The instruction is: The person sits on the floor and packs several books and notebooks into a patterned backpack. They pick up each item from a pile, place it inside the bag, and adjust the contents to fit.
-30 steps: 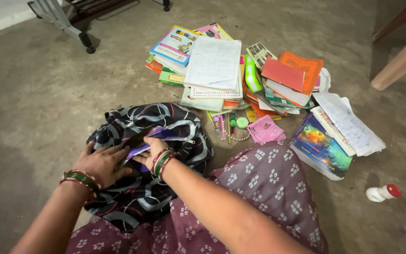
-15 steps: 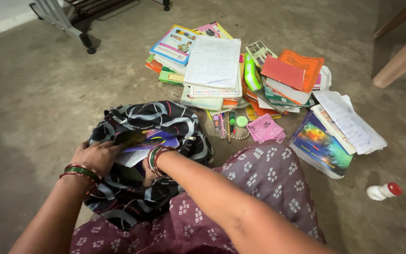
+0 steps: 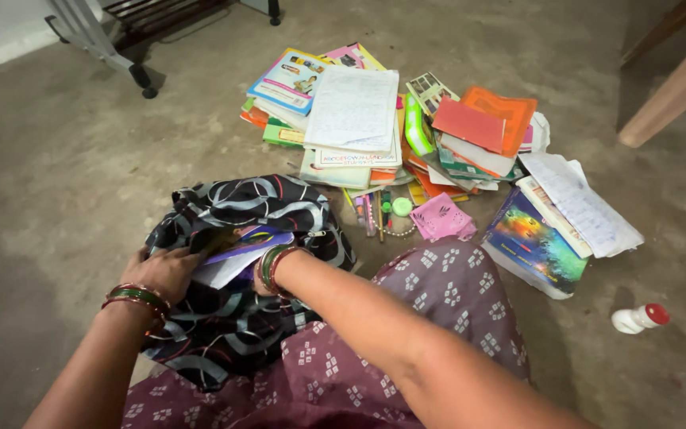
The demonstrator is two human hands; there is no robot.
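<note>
The black patterned bag (image 3: 240,278) lies on the person's lap and the floor just in front of it, its mouth open toward the pile of books. It looks like soft, limp cloth that sags and folds, so its opening will probably not stay wide unless a hand keeps it so; the edge of the mouth seems the best place to take hold. The left hand (image 3: 170,270) rests on that edge, fingers curled over the fabric and pinning it back. The right hand (image 3: 257,274) is mostly sunk inside the opening, wrist bangles at the rim, and touches a thin book with a purple cover (image 3: 240,250) that sticks half out of the bag; whether its fingers grip the book cannot be told. The book looks light, flat and slightly bendable, likely to catch on the loose cloth. Beyond the bag lies a heap of books and notebooks (image 3: 359,119), a few pens and a small green cap (image 3: 387,210), a pink paper (image 3: 438,216), a thick colourful book (image 3: 533,242) and, well apart, a white bottle with a red cap (image 3: 637,318). Nothing stands between bag and pile.
</note>
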